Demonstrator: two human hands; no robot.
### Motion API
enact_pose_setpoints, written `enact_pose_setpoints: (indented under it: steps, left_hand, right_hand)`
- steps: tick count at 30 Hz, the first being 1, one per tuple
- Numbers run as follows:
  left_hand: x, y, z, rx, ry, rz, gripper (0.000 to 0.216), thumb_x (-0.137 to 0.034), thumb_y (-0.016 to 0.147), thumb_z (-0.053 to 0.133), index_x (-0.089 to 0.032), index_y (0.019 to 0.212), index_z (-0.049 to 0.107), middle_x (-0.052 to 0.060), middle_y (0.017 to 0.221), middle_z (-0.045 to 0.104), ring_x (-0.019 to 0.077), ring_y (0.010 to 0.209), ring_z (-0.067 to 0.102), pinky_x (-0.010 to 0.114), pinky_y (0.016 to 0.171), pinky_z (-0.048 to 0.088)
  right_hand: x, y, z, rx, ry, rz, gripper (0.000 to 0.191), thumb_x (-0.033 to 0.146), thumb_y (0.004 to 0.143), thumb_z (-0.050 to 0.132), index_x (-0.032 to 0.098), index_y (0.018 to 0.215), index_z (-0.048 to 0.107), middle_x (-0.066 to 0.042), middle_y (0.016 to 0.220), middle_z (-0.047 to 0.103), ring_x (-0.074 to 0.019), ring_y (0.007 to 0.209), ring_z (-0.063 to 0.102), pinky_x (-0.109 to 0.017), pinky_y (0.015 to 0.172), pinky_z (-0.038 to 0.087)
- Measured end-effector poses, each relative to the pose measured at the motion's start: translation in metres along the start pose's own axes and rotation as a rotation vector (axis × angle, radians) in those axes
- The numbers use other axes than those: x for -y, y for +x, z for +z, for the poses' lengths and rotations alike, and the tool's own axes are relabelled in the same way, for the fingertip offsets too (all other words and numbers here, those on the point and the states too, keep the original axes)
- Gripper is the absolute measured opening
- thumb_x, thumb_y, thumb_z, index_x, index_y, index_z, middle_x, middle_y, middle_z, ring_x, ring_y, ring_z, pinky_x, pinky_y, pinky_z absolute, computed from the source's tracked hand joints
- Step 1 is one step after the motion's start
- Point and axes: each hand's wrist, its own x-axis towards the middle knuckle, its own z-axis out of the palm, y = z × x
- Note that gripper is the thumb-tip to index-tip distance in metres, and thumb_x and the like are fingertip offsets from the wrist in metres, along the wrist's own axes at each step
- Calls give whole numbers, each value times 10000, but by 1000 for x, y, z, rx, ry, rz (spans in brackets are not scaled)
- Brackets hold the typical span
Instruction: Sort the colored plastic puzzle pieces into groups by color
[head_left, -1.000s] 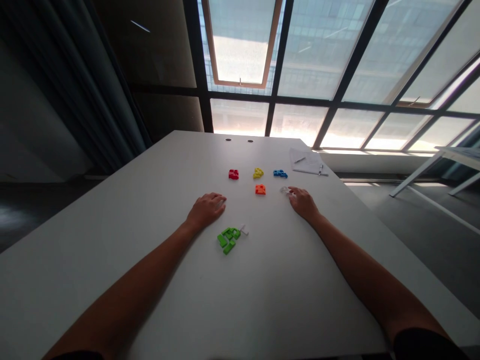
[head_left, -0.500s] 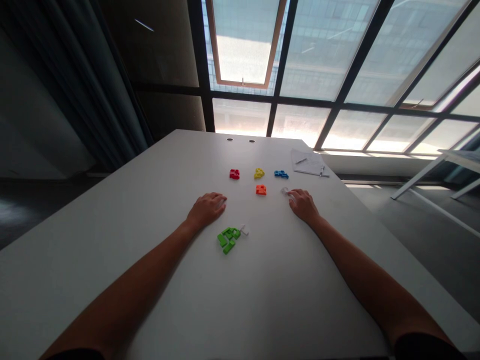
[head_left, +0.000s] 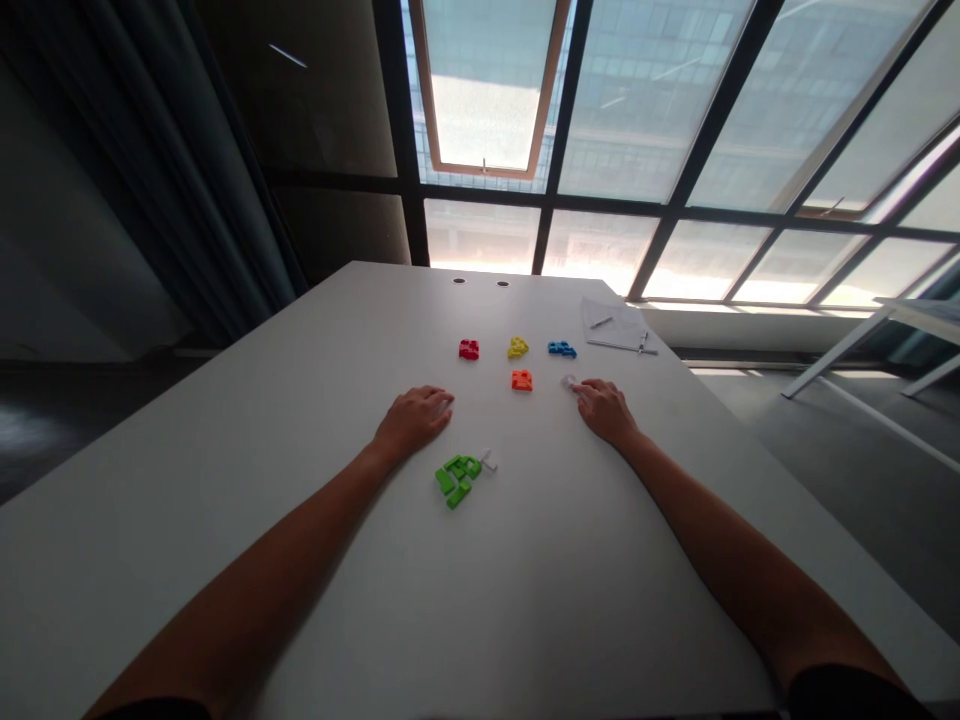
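Note:
My left hand [head_left: 417, 412] lies palm down on the white table [head_left: 360, 580], its fingers loosely stretched; a pale patch shows by thumb and fingertips, too small to identify. My right hand [head_left: 606, 408] also rests palm down, fingers loosely extended. Its fingertips touch or nearly touch a small clear, whitish piece [head_left: 569, 381]. Several green blocks [head_left: 454, 480] lie in a loose cluster below and right of my left hand. A small white, forked-looking piece [head_left: 489, 461] sits against their right end. Between my hands and farther back is an orange block cluster [head_left: 522, 380].
Beyond lie red blocks [head_left: 469, 349], yellow blocks [head_left: 517, 347] and blue blocks [head_left: 562, 348]. Pens rest on a paper sheet [head_left: 616, 325] near the table's right edge. Two round holes are set near the far edge. Windows [head_left: 615, 110] and a dark curtain [head_left: 135, 140] stand beyond.
Both hands stay where they were, and the blocks have not moved. Only the camera's view has shifted very slightly.

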Motion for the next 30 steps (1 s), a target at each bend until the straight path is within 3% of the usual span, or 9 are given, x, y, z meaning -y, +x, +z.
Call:
enact_pose_setpoints:
  steps: [14,20,25,30]
  left_hand:
    - [1,0,4,-21,-1,0,380,-327,1087,661,-284,1412,854,139,1499,824,347,1385,759,533,1202,619]
    - [0,0,4,-23,-1,-6,371,-318,1084,660,-285,1397,856,137,1484,831,351,1361,772,538,1192,620]
    - [-1,0,3,-24,-5,-8,375,-323,1086,650,-278,1396,857,143,1478,830,359,1356,770,549,1187,620]
    - [-2,1,4,-21,-10,-6,375,-341,1091,647,-285,1394,860,141,1471,829,360,1353,767,549,1182,622]
  right_hand:
    - [-1,0,0,9,1,0,446,213,1093,641,264,1488,841,-171,1613,727,-401,1417,677,-565,1182,581]
    - [-4,11,3,5,15,-50,444,192,1050,634,270,1430,850,-152,1743,647,-406,1565,594,-635,1238,561]
    - [-2,20,3,75,12,-49,445,197,1073,600,272,1443,836,-132,1742,668,-392,1622,565,-653,1302,517]
    - [-2,15,0,23,22,-66,432,209,1061,615,277,1420,845,-135,1717,688,-392,1581,592,-619,1264,543]
